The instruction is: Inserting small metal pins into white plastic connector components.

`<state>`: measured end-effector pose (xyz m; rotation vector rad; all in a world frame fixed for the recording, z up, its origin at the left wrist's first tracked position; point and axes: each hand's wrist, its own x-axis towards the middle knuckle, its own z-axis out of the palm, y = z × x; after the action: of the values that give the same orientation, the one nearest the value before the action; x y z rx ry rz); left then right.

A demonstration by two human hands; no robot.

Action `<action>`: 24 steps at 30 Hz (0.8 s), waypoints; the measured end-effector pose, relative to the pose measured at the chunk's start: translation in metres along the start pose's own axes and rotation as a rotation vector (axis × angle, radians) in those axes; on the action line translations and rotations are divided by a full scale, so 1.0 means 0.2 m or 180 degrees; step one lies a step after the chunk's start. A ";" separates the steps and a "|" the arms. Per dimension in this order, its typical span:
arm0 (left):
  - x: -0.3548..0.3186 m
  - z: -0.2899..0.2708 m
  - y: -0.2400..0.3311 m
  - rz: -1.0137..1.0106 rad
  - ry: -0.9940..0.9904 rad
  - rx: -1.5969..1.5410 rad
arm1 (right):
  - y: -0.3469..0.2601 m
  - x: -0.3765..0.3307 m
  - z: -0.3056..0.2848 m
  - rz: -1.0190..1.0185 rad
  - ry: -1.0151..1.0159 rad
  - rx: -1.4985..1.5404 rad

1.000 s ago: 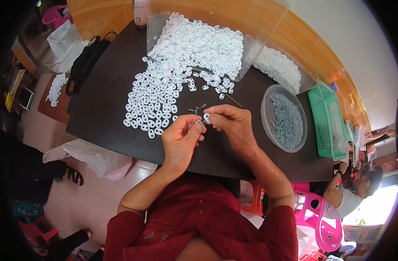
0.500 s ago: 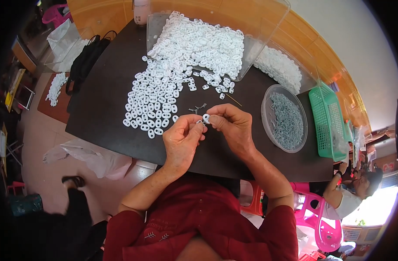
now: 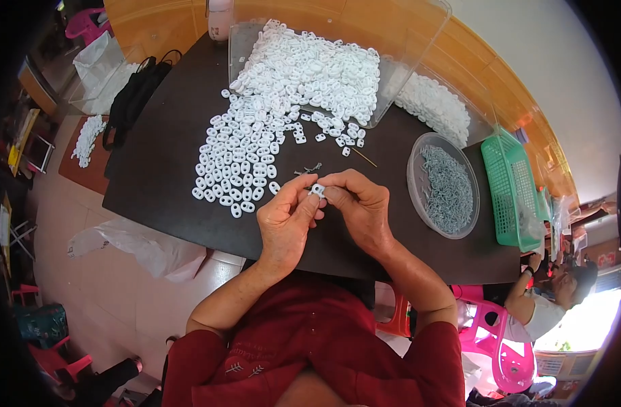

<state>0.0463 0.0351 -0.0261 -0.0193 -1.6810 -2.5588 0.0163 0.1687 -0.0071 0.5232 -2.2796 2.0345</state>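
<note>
My left hand (image 3: 287, 220) and my right hand (image 3: 361, 203) meet above the dark table (image 3: 168, 176), both pinching one small white plastic piece (image 3: 317, 190) between their fingertips. Just beyond the hands lie a few small grey metal parts (image 3: 309, 169). A spread of many white plastic pieces (image 3: 239, 159) lies on the table to the left of my hands. It runs up into a tipped clear bin (image 3: 405, 61) heaped with the same pieces.
A round clear bowl of small grey metal parts (image 3: 443, 186) sits to the right, with a green basket (image 3: 510, 193) beyond it. A black bag (image 3: 131, 102) lies at the table's left end. Another person (image 3: 548, 302) sits at lower right. White plastic sheeting (image 3: 141, 244) lies on the floor.
My hands stay together on the white piece with only small finger shifts. A person on the floor side at left has moved out of view.
</note>
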 end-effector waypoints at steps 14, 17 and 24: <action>0.03 0.01 0.01 -0.0276 0.0137 -0.0737 | -0.02 -0.02 0.01 -0.1229 0.0146 -0.1571; 0.03 0.01 0.02 -0.0380 0.0172 -0.0802 | -0.02 -0.01 0.00 -0.1660 0.0274 -0.1924; 0.02 0.00 0.02 -0.0161 0.0057 -0.0415 | -0.02 -0.02 0.01 -0.1470 0.0354 -0.1728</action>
<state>0.0419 0.0331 -0.0222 0.0387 -1.5251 -2.6930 0.0222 0.1683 -0.0051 0.7688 -2.2379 1.1505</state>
